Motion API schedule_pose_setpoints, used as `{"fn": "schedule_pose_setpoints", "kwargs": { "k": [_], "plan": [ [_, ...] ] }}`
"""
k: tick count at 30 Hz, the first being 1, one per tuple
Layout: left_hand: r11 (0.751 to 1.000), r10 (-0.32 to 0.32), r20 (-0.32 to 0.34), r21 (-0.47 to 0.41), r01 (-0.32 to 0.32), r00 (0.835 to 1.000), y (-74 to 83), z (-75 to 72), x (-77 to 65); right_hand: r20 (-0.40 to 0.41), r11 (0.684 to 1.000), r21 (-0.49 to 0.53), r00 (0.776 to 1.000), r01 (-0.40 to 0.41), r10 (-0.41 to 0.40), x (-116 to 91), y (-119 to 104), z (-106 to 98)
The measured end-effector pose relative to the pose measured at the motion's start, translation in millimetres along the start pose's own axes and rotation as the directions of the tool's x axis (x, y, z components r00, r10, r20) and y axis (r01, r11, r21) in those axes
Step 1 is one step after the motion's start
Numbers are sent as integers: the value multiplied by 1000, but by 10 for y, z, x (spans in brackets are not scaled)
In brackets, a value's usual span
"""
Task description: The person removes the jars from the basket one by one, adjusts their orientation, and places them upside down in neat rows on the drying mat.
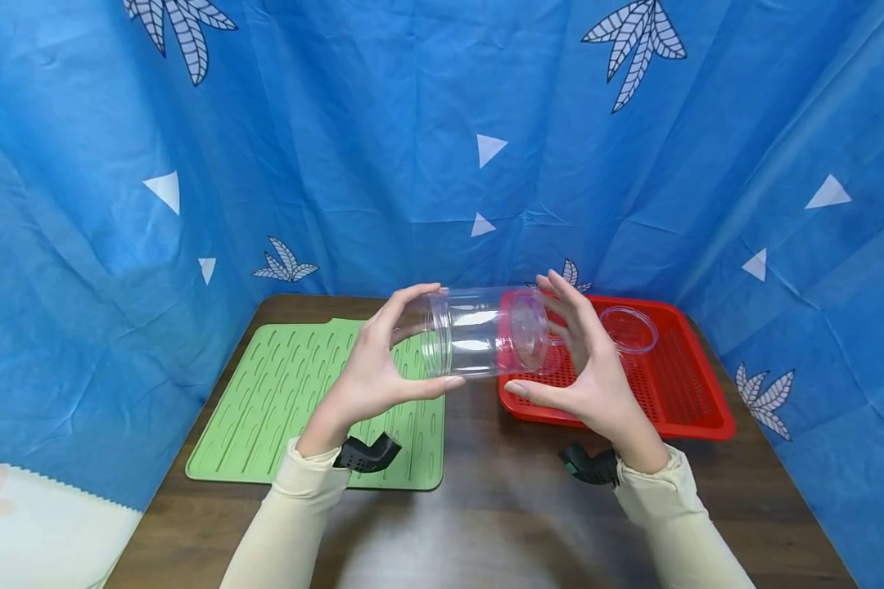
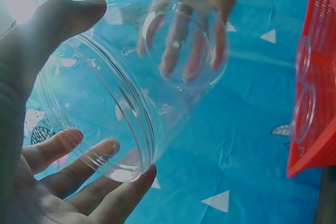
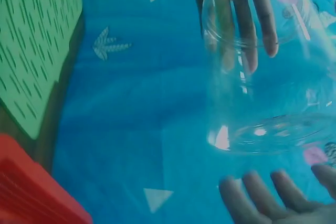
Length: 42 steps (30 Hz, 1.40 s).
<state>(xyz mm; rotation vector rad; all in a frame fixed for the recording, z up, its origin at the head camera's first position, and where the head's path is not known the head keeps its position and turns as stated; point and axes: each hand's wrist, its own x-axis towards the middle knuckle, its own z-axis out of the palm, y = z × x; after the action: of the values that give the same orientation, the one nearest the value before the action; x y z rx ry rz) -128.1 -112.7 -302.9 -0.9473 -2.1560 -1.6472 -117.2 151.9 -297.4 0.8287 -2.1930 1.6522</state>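
A clear, empty-looking jar (image 1: 479,334) lies sideways in the air in front of me, its threaded mouth to the left and its base to the right. My left hand (image 1: 376,352) grips it round the mouth end, thumb below and fingers over the top in the head view. Near the base, my right hand (image 1: 589,372) is spread with fingers and thumb wide apart. In the right wrist view its fingertips (image 3: 283,182) stand a little apart from the jar's base.
A red perforated basket (image 1: 696,425) stands on the right of the brown wooden table (image 1: 479,499). Clear round lids (image 1: 629,330) lie in it. At left is a green ridged drying mat (image 1: 265,409). Blue patterned curtains (image 1: 427,147) enclose the back and sides.
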Motion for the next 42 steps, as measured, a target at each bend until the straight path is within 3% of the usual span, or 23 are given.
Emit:
{"fn": "schedule_pose_setpoints", "kwargs": {
  "k": [5,12,25,42],
  "plan": [
    [999,-15,19,-41,16,1000,-14,-22,-15,98,967,237,992,-95,74,2,306,-15],
    [995,-9,47,-103,13,999,-57,-56,-26,147,904,400,984,-149,97,13,470,-39],
    [987,-25,84,-157,38,996,-107,-51,-21,131,907,386,983,-167,126,9,467,-71],
    [988,-84,69,-122,92,994,-177,-126,-94,103,968,210,988,-137,117,179,437,-50]
  ]
}}
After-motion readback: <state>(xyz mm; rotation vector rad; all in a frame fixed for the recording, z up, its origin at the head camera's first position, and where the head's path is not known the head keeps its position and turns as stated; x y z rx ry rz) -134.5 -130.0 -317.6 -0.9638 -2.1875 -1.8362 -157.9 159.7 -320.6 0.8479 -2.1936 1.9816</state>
